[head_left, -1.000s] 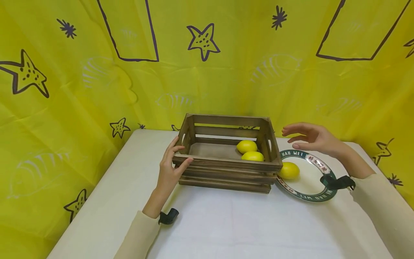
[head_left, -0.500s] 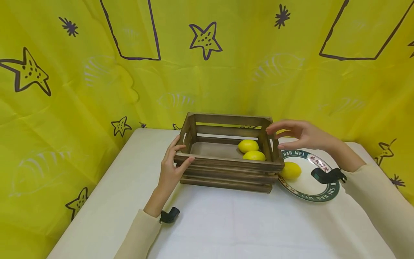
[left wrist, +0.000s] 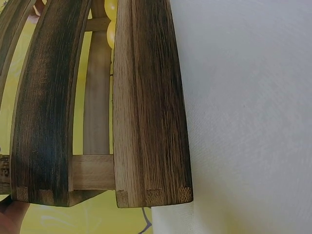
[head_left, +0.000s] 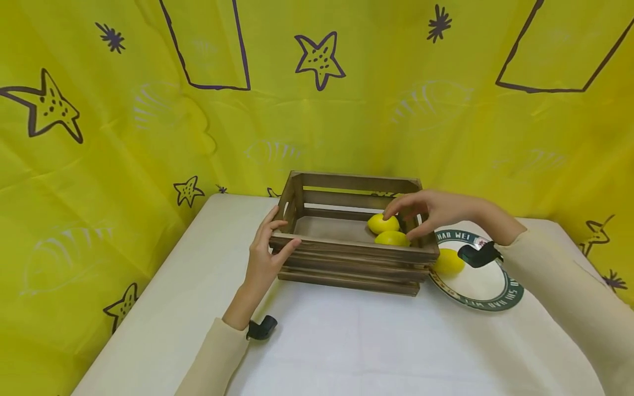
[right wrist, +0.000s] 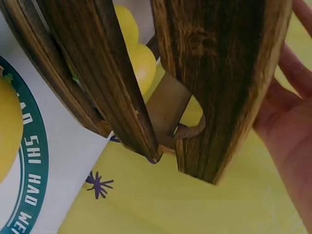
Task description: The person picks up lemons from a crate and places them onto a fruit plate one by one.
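Note:
A slatted wooden crate (head_left: pixel 346 264) stands on the table with two lemons inside at its right end, a rear lemon (head_left: pixel 380 223) and a front lemon (head_left: pixel 391 238). My left hand (head_left: pixel 263 256) grips the crate's near left corner, thumb along the front slat and fingers over the left end. Over the right end reaches my right hand (head_left: pixel 436 212), its fingers spread and loosely bent above the two lemons. The fingertips overlap the lemons' edges in the head view; whether they touch cannot be told. In the right wrist view, the crate's end board partly hides this hand.
Just right of the crate, a plate (head_left: pixel 510 297) with a green lettered rim bears another lemon (head_left: pixel 448 262), partly behind the crate's corner. A white cloth (head_left: pixel 317 341) covers the table. Behind hangs a yellow curtain (head_left: pixel 277 121) with starfish drawings.
My right hand has moved left from above the plate, across the crate's right end, to the lemons inside. The left hand keeps its grip on the corner.

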A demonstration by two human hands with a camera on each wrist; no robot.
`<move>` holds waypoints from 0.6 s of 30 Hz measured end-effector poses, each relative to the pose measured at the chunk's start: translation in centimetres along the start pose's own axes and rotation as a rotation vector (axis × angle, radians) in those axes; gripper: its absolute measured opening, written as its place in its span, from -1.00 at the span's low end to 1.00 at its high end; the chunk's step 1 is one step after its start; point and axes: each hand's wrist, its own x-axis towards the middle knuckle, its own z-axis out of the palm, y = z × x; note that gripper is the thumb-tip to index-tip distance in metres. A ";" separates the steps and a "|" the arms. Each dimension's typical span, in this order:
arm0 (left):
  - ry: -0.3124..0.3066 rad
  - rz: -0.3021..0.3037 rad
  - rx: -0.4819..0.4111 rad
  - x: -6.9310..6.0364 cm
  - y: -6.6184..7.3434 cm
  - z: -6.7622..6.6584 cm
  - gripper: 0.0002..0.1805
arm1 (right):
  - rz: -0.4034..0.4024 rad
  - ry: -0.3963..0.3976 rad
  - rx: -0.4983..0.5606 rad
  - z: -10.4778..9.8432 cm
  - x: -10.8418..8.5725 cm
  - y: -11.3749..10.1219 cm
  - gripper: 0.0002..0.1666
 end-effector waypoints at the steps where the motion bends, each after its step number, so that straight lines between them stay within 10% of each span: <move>1: -0.001 0.001 0.001 0.0 0.0 -0.1 -0.52 | 0.018 -0.029 0.002 -0.1 0.4 0.0 -0.45; 18: 0.004 -0.003 -0.007 0.1 0.0 0.0 -0.55 | 0.300 -0.283 0.071 -0.6 4.2 0.7 -0.43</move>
